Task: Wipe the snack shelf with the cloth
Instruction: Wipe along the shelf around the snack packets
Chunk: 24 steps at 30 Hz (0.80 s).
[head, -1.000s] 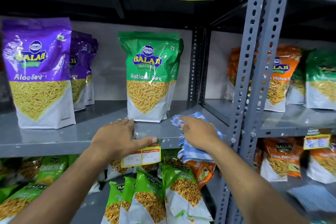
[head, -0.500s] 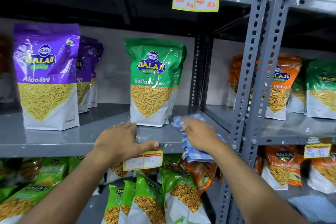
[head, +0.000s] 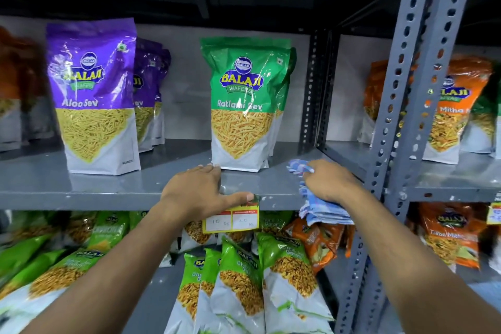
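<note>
The grey metal snack shelf [head: 81,184] runs across the middle of the view. My right hand [head: 329,183] holds a blue and white checked cloth [head: 322,211] on the shelf's right end, and the cloth hangs over the front edge. My left hand [head: 198,194] rests on the shelf's front edge, fingers flat on top and thumb along the front lip, just in front of a green Ratlami Sev bag [head: 245,106].
Purple Aloo Sev bags [head: 93,97] stand at the left of the shelf. A yellow price tag [head: 231,218] hangs under my left thumb. Perforated grey uprights [head: 404,122] stand at the right, with orange bags [head: 450,108] beyond. Green snack packets [head: 241,285] fill the shelf below.
The view has shifted a little. My right hand with the cloth has edged deeper onto the shelf. My left hand stays on the shelf edge.
</note>
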Each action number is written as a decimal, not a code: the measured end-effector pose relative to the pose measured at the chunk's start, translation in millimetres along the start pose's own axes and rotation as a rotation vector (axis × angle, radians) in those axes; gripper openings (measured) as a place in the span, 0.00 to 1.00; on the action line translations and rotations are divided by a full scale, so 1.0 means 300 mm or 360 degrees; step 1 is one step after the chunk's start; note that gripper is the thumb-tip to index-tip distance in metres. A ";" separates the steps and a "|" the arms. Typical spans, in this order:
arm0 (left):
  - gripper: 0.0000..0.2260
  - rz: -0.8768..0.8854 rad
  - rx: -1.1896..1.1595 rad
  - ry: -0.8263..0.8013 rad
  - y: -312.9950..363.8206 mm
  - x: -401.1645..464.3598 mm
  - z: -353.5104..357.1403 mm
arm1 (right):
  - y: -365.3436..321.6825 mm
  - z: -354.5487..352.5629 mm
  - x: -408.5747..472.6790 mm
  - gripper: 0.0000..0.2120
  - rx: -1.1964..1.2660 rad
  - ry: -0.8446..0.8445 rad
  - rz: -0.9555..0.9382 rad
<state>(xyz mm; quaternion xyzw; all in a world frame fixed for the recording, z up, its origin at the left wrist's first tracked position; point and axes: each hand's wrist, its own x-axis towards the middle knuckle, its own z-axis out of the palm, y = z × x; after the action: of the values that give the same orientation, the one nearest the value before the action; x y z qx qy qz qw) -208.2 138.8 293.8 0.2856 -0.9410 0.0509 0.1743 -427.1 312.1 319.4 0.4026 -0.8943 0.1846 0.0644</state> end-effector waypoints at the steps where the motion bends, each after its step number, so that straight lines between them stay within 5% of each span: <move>1: 0.54 -0.0005 0.0004 -0.0005 0.000 -0.001 0.000 | 0.008 0.004 -0.018 0.08 0.0052 0.0046 -0.0067; 10: 0.52 0.0001 -0.0011 0.0035 -0.001 -0.002 0.003 | 0.040 0.015 -0.022 0.07 0.0586 0.0446 -0.0135; 15: 0.53 0.0010 0.0022 0.0057 0.002 -0.004 0.005 | -0.007 0.030 0.162 0.10 0.0111 0.0007 -0.0177; 20: 0.52 -0.0012 0.0066 0.0096 0.000 -0.002 0.011 | -0.046 0.081 0.306 0.19 -0.0074 -0.0065 -0.0161; 24: 0.45 -0.0023 0.0059 0.0141 0.001 -0.005 0.011 | -0.052 0.104 0.346 0.13 -0.0104 -0.0118 -0.0331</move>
<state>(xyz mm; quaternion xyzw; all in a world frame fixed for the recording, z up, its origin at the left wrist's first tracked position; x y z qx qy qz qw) -208.1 139.2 290.1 0.2930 -0.9292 0.0797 0.2106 -483.8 218.4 322.2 0.4975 -0.8549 0.1326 0.0633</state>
